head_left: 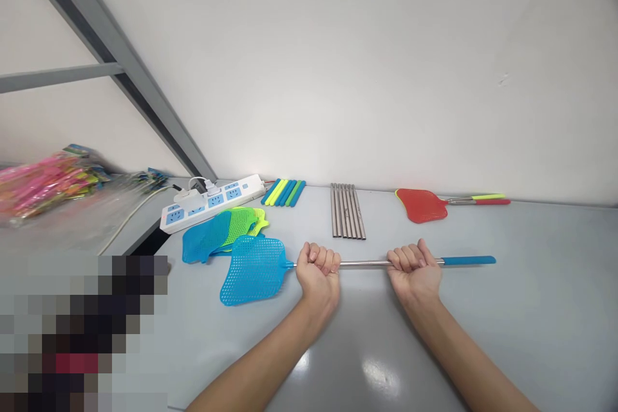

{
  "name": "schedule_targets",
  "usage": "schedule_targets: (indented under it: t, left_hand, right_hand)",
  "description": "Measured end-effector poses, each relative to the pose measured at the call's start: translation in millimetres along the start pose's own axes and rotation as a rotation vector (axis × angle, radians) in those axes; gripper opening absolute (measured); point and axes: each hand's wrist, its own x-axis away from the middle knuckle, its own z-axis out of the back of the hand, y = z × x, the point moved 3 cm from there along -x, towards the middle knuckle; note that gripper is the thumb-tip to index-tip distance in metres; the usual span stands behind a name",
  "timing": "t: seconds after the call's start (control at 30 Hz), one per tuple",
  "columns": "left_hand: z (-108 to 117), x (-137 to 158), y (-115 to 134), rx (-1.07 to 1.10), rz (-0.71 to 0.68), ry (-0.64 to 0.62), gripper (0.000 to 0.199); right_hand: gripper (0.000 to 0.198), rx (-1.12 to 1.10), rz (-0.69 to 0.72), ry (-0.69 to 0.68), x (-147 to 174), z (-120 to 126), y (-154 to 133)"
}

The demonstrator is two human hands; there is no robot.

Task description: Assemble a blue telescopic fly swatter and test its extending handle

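Note:
A blue fly swatter [255, 270] with a thin metal rod and a blue grip runs sideways above the table in front of me. My left hand [318, 273] is closed round the rod close to the perforated head. Farther right, my right hand [414, 270] wraps the rod just short of the blue grip [468, 261]. Bare rod shows between the two fists. Behind the held head lies a pile of loose blue, green and yellow swatter heads [207, 235].
Beyond my hands lie several metal tubes [346, 212] and several coloured grips [284, 193]. Assembled swatters, red on top [422, 206], lie at the back right. A white power strip [212, 203] with cables sits at left, near plastic-wrapped packages [53, 183]. A wall stands behind.

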Motion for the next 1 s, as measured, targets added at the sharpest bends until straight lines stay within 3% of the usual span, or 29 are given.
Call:
schedule_targets:
  t: [0.33, 0.53, 1.0]
  left_hand:
    - [-4, 5, 2, 0.037, 0.009, 0.052, 0.030]
    - [-2, 3, 0, 0.043, 0.025, 0.097, 0.030]
    - [-7, 12, 6, 0.024, -0.023, 0.036, 0.030]
  right_hand:
    - [0.044, -0.022, -0.003, 0.032, 3, -2, -1]
    - [0.043, -0.174, -0.034, 0.083, 6, -5, -1]
    - [0.042, -0.278, -0.078, 0.127, 14, -10, 4]
